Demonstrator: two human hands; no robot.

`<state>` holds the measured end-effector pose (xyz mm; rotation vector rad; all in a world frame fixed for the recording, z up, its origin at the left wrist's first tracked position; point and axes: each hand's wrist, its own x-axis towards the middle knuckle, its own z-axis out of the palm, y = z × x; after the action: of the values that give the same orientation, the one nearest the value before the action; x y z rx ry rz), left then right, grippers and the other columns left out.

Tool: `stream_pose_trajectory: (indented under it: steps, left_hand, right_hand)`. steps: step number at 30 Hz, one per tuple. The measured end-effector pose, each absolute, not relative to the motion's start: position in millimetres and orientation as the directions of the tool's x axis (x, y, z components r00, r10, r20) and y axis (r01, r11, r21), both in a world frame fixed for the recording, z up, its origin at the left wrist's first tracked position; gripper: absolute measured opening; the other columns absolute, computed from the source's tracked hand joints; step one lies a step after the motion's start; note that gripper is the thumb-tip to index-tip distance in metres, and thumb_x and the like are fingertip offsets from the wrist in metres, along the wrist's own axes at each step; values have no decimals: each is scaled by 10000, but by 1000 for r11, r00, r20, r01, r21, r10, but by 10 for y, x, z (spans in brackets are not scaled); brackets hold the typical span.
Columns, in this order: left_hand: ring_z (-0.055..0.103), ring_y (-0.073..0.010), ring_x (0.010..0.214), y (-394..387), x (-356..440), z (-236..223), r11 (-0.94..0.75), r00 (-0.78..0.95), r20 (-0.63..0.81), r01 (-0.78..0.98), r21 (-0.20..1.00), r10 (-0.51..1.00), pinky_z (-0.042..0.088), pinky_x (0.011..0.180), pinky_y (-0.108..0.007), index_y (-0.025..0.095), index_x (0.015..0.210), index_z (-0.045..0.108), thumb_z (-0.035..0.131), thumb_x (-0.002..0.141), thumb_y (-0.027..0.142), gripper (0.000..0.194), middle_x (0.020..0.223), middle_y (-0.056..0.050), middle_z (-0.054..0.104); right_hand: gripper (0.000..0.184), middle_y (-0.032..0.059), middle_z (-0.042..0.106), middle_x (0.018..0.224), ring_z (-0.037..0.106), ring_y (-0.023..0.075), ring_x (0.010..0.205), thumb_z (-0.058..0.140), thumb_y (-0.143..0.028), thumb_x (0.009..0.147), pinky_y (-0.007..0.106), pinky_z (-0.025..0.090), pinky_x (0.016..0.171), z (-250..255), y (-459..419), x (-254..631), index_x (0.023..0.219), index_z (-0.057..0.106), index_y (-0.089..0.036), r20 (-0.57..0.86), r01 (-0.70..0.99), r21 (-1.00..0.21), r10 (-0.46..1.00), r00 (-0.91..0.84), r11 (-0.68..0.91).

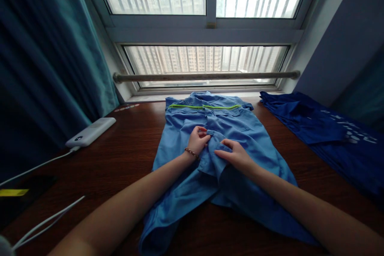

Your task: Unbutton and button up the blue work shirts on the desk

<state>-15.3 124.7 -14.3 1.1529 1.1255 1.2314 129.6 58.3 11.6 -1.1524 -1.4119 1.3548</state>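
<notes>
A light blue work shirt (252,144) with a yellow-green stripe across its chest lies spread on the dark wooden table, its collar toward the window. My left hand (198,141), with a braided bracelet at the wrist, pinches the shirt's front edge near the middle. To its right, my right hand (235,154) rests at a raised fold of the same front, thumb and forefinger apart around the cloth. Below the hands the two front panels part and show the table between them. Any button under the left fingertips is too small to make out.
Folded dark blue cloth with white print (324,128) lies on the right. At left are a white power bank (91,132) with a cable, a dark flat object with a yellow label (13,193), and a curtain (54,48). A metal rail (204,76) crosses the window.
</notes>
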Motion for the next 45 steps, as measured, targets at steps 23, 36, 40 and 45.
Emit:
stream_pose_trajectory:
  steps: [23,36,40,45]
  left_hand:
    - [548,-156,747,481,78,140,-833,847,233,353,425,478,392,637,-231,222,1071,529,484,781,376,331,985,-68,550]
    - [546,-148,544,502,56,94,-802,790,216,489,344,574,284,472,-228,197,630,524,600,669,435,253,594,-8,579]
    - [555,-156,596,519,40,108,-821,791,242,499,276,562,293,494,-234,204,723,549,557,735,309,106,694,-20,608]
    - [549,-158,653,599,-49,299,-741,585,459,577,344,669,352,577,-238,191,796,578,472,803,308,158,732,-46,597]
  right_hand:
    - [343,1,655,718,603,148,592,726,-329,546,287,488,607,-45,986,1649,812,586,-163,-33,-360,-933,993,118,12]
    - [257,10,644,646,581,141,526,708,-369,582,265,471,522,17,912,1594,696,608,-161,-162,-389,-907,986,-26,-159]
    - [260,6,628,613,560,127,507,692,-395,598,249,443,504,67,908,1610,666,614,-156,-162,-379,-910,985,-54,-170]
    - [286,-20,570,556,457,82,448,662,-431,617,205,328,430,168,840,1588,619,604,-152,-39,-197,-979,993,-109,-60]
